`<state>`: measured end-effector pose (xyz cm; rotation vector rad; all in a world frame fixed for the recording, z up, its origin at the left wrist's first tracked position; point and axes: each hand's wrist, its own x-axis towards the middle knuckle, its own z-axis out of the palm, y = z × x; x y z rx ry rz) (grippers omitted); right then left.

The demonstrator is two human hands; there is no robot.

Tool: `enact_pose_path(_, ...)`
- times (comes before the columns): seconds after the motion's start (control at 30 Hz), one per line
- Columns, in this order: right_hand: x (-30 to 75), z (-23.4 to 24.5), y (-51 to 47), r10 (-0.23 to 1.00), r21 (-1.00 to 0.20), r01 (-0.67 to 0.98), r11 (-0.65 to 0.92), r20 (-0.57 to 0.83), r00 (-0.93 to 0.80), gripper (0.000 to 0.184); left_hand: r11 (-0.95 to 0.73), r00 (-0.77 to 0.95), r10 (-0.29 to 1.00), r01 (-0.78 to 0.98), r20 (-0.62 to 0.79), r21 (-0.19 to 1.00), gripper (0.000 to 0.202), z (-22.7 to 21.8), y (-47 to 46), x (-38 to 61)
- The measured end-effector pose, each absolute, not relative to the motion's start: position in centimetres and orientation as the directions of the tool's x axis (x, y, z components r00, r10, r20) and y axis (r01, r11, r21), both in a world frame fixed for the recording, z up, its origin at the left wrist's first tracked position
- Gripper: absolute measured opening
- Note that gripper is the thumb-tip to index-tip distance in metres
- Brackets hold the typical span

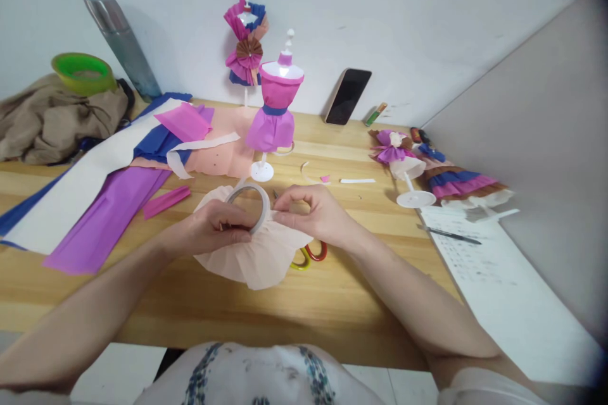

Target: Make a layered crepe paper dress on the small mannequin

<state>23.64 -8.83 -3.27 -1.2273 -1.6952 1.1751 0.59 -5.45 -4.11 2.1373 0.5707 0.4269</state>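
My left hand (pixel 211 223) is closed around a roll of tape (pixel 264 202), its thumb along the lower rim. Under the roll spreads a fan of gathered cream crepe paper (pixel 254 262), which that hand also touches. My right hand (pixel 323 215) pinches the gathered edge of this paper just right of the roll; whether a tape end lies between its fingers I cannot tell. Scissors with red and yellow handles (pixel 317 252) lie partly hidden beneath the paper. Behind my hands stands a small mannequin (pixel 279 92) in a pink and purple paper dress with a blue belt.
Crepe paper strips (pixel 102 215) lie at left, near a flask (pixel 126 44) and green bowl (pixel 85 73). Another dressed mannequin (pixel 247 44) stands behind. A phone (pixel 349 96) leans on the wall. At right are toppled mannequins (pixel 413 197) and papers with a pen (pixel 453 236).
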Motion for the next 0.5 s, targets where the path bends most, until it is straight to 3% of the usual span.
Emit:
enact_pose_path(0.23, 23.1, -3.6, -9.3, 0.967, -0.913, 0.383, 0.14, 0.043, -0.252, 0.009, -0.527, 0.854, 0.507, 0.204, 0.113, 0.825, 0.025, -4.2, -5.4, 0.6)
enact_pose_path(0.37, 22.8, -3.7, -9.8, 0.951, -0.866, 0.409, 0.289, 0.21, -0.226, 0.007, -0.523, 0.846, 0.518, 0.197, 0.126, 0.829, 0.026, -4.7, -5.3, 0.5)
enact_pose_path(0.5, 22.7, -3.6, -9.9, 0.858, -0.749, 0.42, 0.513, 0.426, -0.288, 0.013, -0.488, 0.832, 0.544, 0.207, 0.11, 0.848, 0.025, -5.0, -5.2, 0.3)
